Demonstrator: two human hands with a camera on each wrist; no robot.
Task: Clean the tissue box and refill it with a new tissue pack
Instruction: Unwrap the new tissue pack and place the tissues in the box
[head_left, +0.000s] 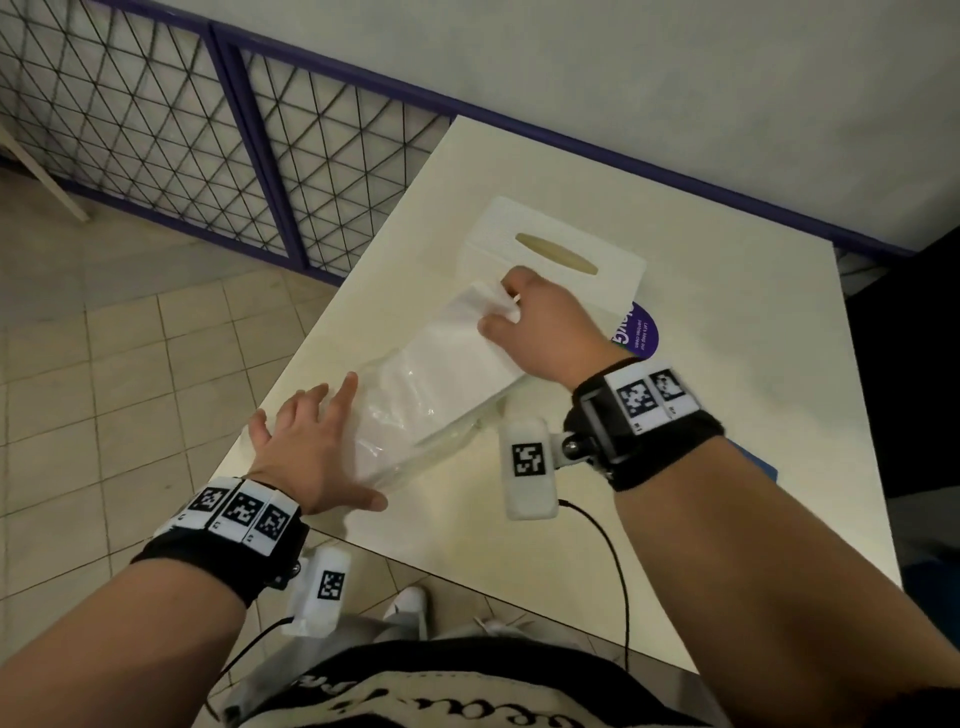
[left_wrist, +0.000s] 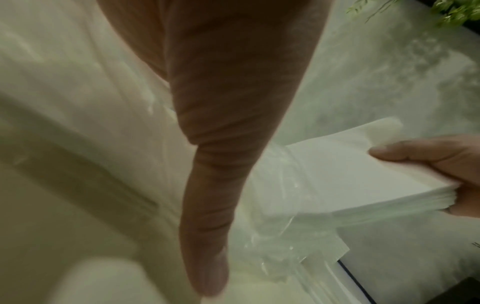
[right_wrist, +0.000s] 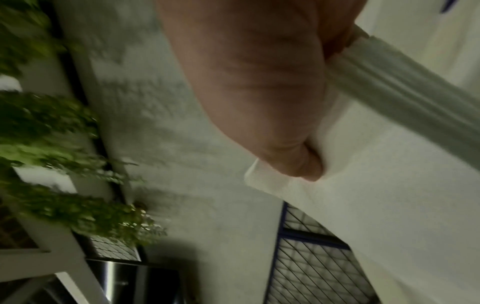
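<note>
A white tissue box (head_left: 550, 244) with an oval slot stands at the far side of the cream table (head_left: 701, 467). In front of it lies a stack of white tissues (head_left: 457, 343) half out of its clear plastic wrapper (head_left: 395, 415). My right hand (head_left: 524, 322) grips the far end of the tissue stack (left_wrist: 337, 179), thumb on top and fingers below; the same stack (right_wrist: 376, 185) fills the right wrist view. My left hand (head_left: 306, 447) lies flat with straight fingers on the wrapper's near end, pressing it to the table.
A round purple sticker (head_left: 639, 332) lies on the table right of the box. A blue-framed wire mesh fence (head_left: 208, 135) runs behind the table's left side. The table's near-left edge (head_left: 249, 431) drops to a tiled floor (head_left: 104, 338).
</note>
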